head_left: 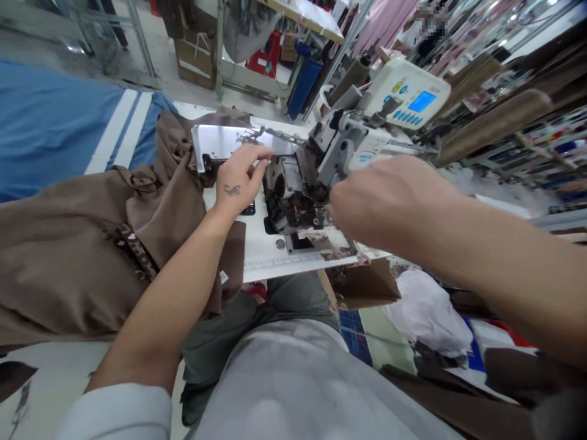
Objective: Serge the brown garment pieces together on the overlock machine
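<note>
An overlock sewing machine [342, 150] stands before me, its front cover swung aside and the dark looper area [298, 205] exposed. Over the metal plate at its left, my left hand [241, 180] is bent, thumb and forefinger close together; whatever lies between them is too small to make out. My right hand [376, 192] is curled at the machine's needle side, slightly blurred, with its fingertips hidden behind the knuckles. Brown fabric [87, 244] lies bunched left of the machine, under my left forearm, with a leopard-patterned strip [137, 252] on it.
A control panel [408, 95] with a lit blue screen tops the machine. Blue cloth with white stripes [50, 116] covers the table at left. Below the table's right edge is an open cardboard box [371, 284], beside a white bundle [428, 311]. Fabric rolls [495, 125] are stacked at right.
</note>
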Motion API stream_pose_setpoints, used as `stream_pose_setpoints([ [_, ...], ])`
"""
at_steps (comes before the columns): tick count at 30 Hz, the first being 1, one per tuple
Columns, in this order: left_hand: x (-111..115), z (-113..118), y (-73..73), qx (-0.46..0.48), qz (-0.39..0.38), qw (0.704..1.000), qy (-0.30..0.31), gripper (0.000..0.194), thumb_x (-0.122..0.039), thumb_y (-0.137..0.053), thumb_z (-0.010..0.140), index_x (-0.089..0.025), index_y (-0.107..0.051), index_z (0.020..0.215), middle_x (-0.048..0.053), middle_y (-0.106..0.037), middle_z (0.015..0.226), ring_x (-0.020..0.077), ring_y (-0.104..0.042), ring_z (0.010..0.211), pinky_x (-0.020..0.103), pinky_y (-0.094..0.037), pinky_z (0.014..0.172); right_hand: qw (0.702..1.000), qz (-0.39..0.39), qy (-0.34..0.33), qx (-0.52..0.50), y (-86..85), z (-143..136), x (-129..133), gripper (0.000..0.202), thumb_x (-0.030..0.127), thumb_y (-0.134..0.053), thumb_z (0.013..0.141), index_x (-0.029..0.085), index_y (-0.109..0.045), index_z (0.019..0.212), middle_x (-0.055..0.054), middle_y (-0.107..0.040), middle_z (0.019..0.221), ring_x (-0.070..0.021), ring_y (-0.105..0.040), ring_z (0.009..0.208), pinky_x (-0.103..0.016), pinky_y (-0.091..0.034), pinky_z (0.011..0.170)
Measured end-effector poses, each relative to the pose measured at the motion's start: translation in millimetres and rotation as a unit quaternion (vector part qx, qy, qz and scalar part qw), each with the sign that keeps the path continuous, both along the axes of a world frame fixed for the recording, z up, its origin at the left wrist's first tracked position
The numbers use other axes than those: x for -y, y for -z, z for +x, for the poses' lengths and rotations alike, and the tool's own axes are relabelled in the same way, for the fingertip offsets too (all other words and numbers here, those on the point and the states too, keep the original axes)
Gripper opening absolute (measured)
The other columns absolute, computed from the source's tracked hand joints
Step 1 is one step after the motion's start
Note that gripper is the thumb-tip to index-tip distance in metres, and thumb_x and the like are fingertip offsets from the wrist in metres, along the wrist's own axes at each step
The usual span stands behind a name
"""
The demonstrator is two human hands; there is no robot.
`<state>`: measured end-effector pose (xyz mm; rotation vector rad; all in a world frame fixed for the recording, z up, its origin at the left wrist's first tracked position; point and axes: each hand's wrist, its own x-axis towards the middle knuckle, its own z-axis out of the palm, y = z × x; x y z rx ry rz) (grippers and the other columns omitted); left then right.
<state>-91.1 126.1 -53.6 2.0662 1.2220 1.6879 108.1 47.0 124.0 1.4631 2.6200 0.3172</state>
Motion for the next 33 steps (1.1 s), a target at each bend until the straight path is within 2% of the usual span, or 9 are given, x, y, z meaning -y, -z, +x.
stream_pose_setpoints([
  [3, 1.9, 0.4, -2.4, -0.002, -0.009, 1.000, -0.001, 0.021, -0.030, -0.057, 0.105, -0.024, -0.075, 0.114, 0.004, -0.076, 0.109, 0.0159, -0.062, 0.075, 0.030, -0.051, 0.078, 0.997, 0.005, -0.003, 0.079, -11.9, 42.4, 27.0, 0.044, 0.038, -0.065, 0.095, 0.022, -0.066, 0.054, -0.006, -0.059, 0.046, -0.0239, -0.066, 0.052, -0.034, -0.044, 0.058],
  [5, 3.0, 1.6, -3.5, -0.002, -0.013, 1.000, -0.011, 0.019, -0.030, -0.060, 0.104, -0.023, -0.076, 0.111, 0.003, -0.077, 0.105, 0.0152, -0.062, 0.073, 0.029, -0.051, 0.077, 0.999, -0.007, 0.024, 0.025, -4.6, 77.2, 46.1, 0.035, 0.046, -0.060, 0.099, 0.025, -0.076, 0.076, -0.005, -0.067, 0.055, -0.0234, -0.064, 0.049, -0.032, -0.039, 0.052],
  [10, 2.2, 7.2, -0.6, -0.049, 0.005, 0.998, -0.027, 0.019, -0.032, -0.064, 0.102, -0.021, -0.080, 0.106, 0.005, -0.081, 0.102, 0.0176, -0.072, 0.086, 0.030, -0.054, 0.081, 0.966, -0.068, 0.106, -0.225, 71.4, 147.8, 81.2, 0.029, 0.037, -0.052, 0.107, 0.024, -0.079, 0.109, -0.004, -0.084, 0.093, -0.0219, -0.078, 0.071, -0.030, -0.052, 0.062],
  [13, 0.1, 10.3, -3.7, -0.058, -0.004, 0.997, -0.042, 0.019, -0.034, -0.067, 0.100, -0.022, -0.081, 0.104, 0.004, -0.081, 0.098, 0.0192, -0.075, 0.089, 0.032, -0.057, 0.081, 0.944, -0.041, 0.077, -0.318, 117.5, 157.7, 84.8, 0.029, 0.029, -0.053, 0.108, 0.021, -0.077, 0.122, -0.007, -0.084, 0.107, -0.0206, -0.080, 0.088, -0.028, -0.056, 0.076],
  [16, 5.2, 12.6, -20.6, -0.032, -0.065, 0.995, -0.062, 0.017, -0.041, -0.074, 0.096, -0.028, -0.082, 0.103, -0.003, -0.080, 0.088, 0.0146, -0.068, 0.067, 0.032, -0.056, 0.065, 0.938, 0.002, 0.052, -0.342, 138.2, 153.3, 75.2, 0.032, 0.025, -0.054, 0.108, 0.022, -0.075, 0.132, -0.006, -0.084, 0.102, -0.0186, -0.079, 0.087, -0.027, -0.053, 0.077],
  [20, 36.6, 19.1, -53.9, 0.009, -0.103, 0.988, -0.112, 0.012, -0.044, -0.079, 0.090, -0.043, -0.081, 0.102, -0.011, -0.076, 0.081, 0.0146, -0.059, 0.057, 0.033, -0.047, 0.050, 0.942, 0.048, 0.030, -0.332, 141.3, 147.5, 53.7, 0.032, 0.024, -0.058, 0.107, 0.023, -0.076, 0.133, -0.003, -0.081, 0.084, -0.0166, -0.075, 0.077, -0.027, -0.045, 0.065],
  [23, 71.4, 26.1, -65.3, 0.026, -0.103, 0.980, -0.169, 0.014, -0.041, -0.082, 0.085, -0.050, -0.081, 0.096, -0.012, -0.075, 0.075, 0.0175, -0.057, 0.055, 0.036, -0.042, 0.048, 0.943, 0.049, 0.008, -0.328, 139.9, 145.4, 40.9, 0.032, 0.022, -0.058, 0.107, 0.021, -0.076, 0.133, -0.004, -0.081, 0.084, -0.0164, -0.074, 0.076, -0.029, -0.042, 0.063],
  [26, 102.3, 27.7, -59.0, 0.023, -0.119, 0.969, -0.216, 0.014, -0.042, -0.083, 0.082, -0.048, -0.081, 0.094, -0.010, -0.074, 0.072, 0.0190, -0.056, 0.054, 0.036, -0.040, 0.047, 0.945, 0.044, 0.001, -0.323, 140.0, 141.8, 31.8, 0.032, 0.021, -0.058, 0.106, 0.020, -0.076, 0.132, -0.005, -0.082, 0.088, -0.0174, -0.074, 0.078, -0.030, -0.042, 0.063],
  [33, 131.2, 18.2, -36.4, 0.069, -0.141, 0.967, -0.201, 0.019, -0.033, -0.087, 0.082, -0.018, -0.081, 0.092, 0.001, -0.075, 0.071, 0.0111, -0.058, 0.051, 0.024, -0.044, 0.048, 0.951, 0.021, 0.021, -0.306, 139.2, 129.1, 17.7, 0.034, 0.018, -0.059, 0.101, 0.023, -0.077, 0.129, -0.005, -0.082, 0.086, -0.0187, -0.072, 0.075, -0.033, -0.034, 0.058],
])
